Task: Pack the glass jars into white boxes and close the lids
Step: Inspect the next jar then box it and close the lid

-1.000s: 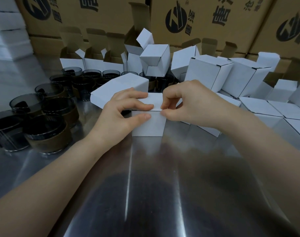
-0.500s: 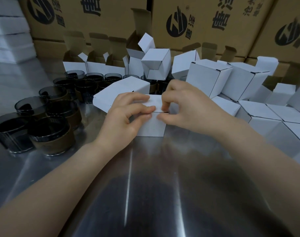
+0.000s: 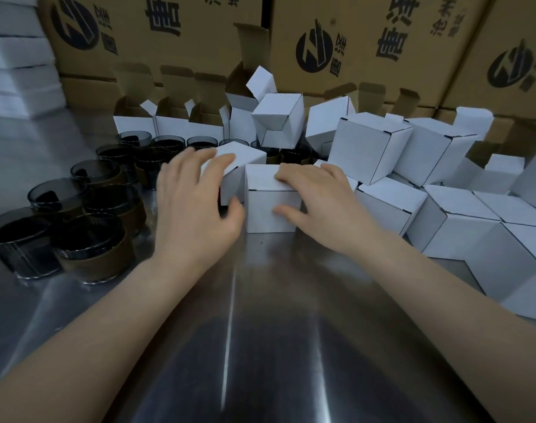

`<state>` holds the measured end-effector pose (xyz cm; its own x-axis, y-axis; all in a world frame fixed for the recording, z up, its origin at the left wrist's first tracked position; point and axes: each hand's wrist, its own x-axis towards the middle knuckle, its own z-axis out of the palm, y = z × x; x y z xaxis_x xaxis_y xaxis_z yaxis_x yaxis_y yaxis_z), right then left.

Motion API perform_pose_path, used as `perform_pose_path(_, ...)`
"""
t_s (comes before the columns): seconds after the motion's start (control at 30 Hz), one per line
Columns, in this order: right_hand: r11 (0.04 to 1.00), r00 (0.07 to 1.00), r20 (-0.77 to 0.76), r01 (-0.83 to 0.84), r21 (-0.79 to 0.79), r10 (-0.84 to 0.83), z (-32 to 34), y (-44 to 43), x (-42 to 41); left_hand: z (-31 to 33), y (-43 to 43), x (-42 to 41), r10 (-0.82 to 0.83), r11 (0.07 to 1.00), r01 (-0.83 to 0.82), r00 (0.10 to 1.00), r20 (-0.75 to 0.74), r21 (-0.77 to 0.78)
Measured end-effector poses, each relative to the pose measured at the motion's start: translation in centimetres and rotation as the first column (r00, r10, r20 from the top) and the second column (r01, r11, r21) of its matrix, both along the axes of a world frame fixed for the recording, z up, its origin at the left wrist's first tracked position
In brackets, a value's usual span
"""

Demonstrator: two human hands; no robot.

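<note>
A closed white box [image 3: 269, 209] stands upright on the steel table. My right hand [image 3: 318, 199] holds it, fingers over its top right edge and thumb on its front face. Just left of it and behind leans a second, tilted white box [image 3: 248, 154]. My left hand [image 3: 193, 203] covers that box, fingers spread across its top and thumb by its near lower corner. Several dark glass jars [image 3: 89, 242] with brown bands stand in a cluster at the left, reaching back behind the boxes. Whether a jar is inside either box is hidden.
Closed white boxes [image 3: 462, 221] lie piled at the right. A row of open white boxes [image 3: 175, 126] with raised flaps stands behind the jars. Large brown cartons [image 3: 336, 41] wall off the back. White stacks [image 3: 13, 56] sit far left. Bare steel table [image 3: 260, 331] stretches in front.
Both hands were pressing the lid of the middle box shut. Now the lid is closed, my left hand has moved off it onto the tilted box, and my right hand holds the closed box.
</note>
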<state>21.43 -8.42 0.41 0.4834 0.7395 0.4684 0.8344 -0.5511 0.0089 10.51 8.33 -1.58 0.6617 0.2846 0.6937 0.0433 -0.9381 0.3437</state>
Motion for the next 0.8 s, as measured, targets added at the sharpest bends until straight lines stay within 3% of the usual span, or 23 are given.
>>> perform_pose_path(0.13,0.999,0.998,0.033,0.047,-0.014,-0.047,-0.2,0.1,0.1,-0.4,1.0,0.5,0.138,0.984,-0.155,0.975,-0.173,-0.09)
perform_pose_path(0.27,0.99,0.985,0.102,0.138,-0.009,-0.136,-0.3,0.3,0.0,-1.0,1.7,0.7,0.136,0.971,-0.175,0.964,-0.228,-0.164)
perform_pose_path(0.43,0.974,0.961,0.16,0.226,0.003,-0.224,-0.7,1.1,-0.1,-0.9,1.8,0.6,0.118,0.962,-0.136,0.989,-0.089,-0.238)
perform_pose_path(0.63,0.955,0.942,0.168,0.296,-0.001,-0.291,-0.9,1.9,-0.1,0.4,1.6,-0.2,0.154,0.974,-0.125,0.976,0.152,-0.188)
perform_pose_path(0.8,0.992,0.987,0.111,0.107,0.065,-0.114,-0.5,1.9,-1.2,1.7,1.9,-0.8,0.156,0.988,-0.145,0.937,0.312,-0.059)
